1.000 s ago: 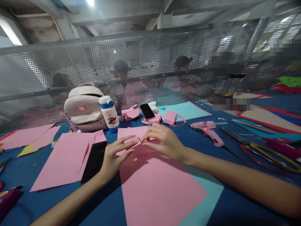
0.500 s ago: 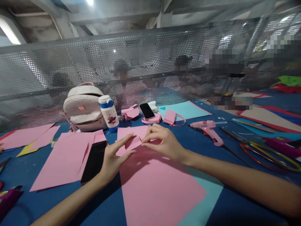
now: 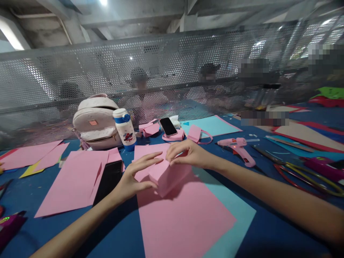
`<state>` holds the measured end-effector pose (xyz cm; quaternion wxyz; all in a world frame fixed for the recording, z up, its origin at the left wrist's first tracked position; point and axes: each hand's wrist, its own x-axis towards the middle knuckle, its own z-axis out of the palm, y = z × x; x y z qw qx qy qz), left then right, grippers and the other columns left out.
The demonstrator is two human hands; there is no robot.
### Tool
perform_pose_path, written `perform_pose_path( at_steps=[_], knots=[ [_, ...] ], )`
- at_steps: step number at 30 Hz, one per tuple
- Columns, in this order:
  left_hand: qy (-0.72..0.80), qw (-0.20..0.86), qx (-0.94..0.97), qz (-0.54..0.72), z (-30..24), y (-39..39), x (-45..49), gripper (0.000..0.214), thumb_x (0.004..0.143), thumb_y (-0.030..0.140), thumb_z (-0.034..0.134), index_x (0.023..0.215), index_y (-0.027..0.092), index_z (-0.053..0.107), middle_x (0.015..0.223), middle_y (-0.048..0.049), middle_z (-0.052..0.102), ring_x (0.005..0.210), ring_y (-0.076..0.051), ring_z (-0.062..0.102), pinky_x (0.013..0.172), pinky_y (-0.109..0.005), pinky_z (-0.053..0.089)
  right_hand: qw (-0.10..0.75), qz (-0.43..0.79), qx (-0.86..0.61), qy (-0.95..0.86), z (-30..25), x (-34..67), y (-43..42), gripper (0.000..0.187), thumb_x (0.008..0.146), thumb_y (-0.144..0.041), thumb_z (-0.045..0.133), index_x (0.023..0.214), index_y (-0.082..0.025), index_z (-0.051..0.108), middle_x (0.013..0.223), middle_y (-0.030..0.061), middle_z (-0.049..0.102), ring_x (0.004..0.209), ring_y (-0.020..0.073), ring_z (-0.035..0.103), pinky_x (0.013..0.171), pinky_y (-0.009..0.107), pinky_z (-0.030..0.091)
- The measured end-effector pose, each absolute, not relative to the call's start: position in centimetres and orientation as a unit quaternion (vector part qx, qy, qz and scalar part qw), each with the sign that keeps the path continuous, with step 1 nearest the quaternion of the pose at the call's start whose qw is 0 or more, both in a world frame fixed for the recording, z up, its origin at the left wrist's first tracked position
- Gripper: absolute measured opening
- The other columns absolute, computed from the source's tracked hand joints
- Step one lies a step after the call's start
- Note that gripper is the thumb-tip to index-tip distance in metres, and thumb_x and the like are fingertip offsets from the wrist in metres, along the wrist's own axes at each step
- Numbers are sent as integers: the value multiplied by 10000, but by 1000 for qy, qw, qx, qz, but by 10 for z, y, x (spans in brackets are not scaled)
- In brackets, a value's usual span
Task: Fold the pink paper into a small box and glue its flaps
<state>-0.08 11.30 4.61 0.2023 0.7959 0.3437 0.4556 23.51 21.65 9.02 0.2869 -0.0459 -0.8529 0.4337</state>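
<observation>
I've the right hand (image 3: 191,152) pinching the folded pink paper (image 3: 168,179), its length slanting away rightward from my spread left hand (image 3: 130,179), grip unclear.

A lamp (image 3: 103,2) glares high above the pale backpack (image 3: 92,123); behind it, dim blur; front-right of it, shadows across the pink sheet (image 3: 185,222).

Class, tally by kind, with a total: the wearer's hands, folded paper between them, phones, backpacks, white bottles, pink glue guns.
Hands: 2
Folded paper: 1
Phones: 2
Backpack: 1
White bottle: 1
Pink glue gun: 1
Total: 8
</observation>
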Motion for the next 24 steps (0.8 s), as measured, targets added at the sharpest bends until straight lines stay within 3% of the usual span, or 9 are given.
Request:
perform_pose_path(
  at_steps=[6, 11, 15, 17, 21, 24],
  knots=[
    [328, 241, 796, 448, 49, 105, 7, 630, 744, 458, 816, 1334, 331, 635, 1456, -135, 563, 1362, -343, 518, 1114, -536, 448, 238, 479, -57, -843, 91, 236, 211, 78, 828, -270, 765, 829, -198, 795, 889, 41, 781, 899, 184, 710, 864, 337, 556],
    [348, 197, 785, 473, 49, 105, 8, 534, 885, 390, 720, 1394, 329, 572, 1469, -108, 549, 1381, -296, 495, 1147, -487, 412, 318, 374, -100, -865, 100, 237, 200, 80, 854, -246, 734, 860, -206, 804, 882, 40, 796, 837, 182, 730, 796, 311, 567],
    [410, 56, 754, 510, 51, 102, 11, 432, 929, 233, 671, 1350, 297, 599, 1420, -104, 551, 1329, -267, 516, 1105, -441, 440, 408, 192, -146, -880, 105, 239, 188, 126, 896, -228, 681, 882, -228, 806, 873, 32, 800, 798, 190, 730, 766, 324, 547],
    [424, -17, 748, 511, 52, 99, 13, 396, 919, 217, 681, 1305, 285, 624, 1344, -101, 572, 1255, -258, 555, 1031, -408, 489, 427, 183, -175, -868, 104, 237, 183, 126, 891, -248, 681, 870, -238, 805, 878, 26, 800, 806, 198, 735, 779, 332, 551],
    [406, -202, 755, 474, 51, 96, 13, 350, 906, 177, 684, 1233, 301, 658, 1202, -76, 629, 1043, -223, 612, 895, -358, 509, 426, 326, -246, -808, 95, 228, 182, 98, 828, -272, 715, 820, -218, 796, 849, 33, 796, 804, 207, 733, 779, 336, 572],
    [367, -341, 772, 391, 47, 96, 13, 399, 885, 170, 706, 1264, 287, 656, 1170, -72, 705, 1018, -229, 624, 1010, -385, 421, 407, 443, -269, -752, 87, 222, 186, 156, 785, -344, 752, 794, -192, 786, 835, 48, 788, 782, 200, 716, 770, 336, 569]
  ],
)
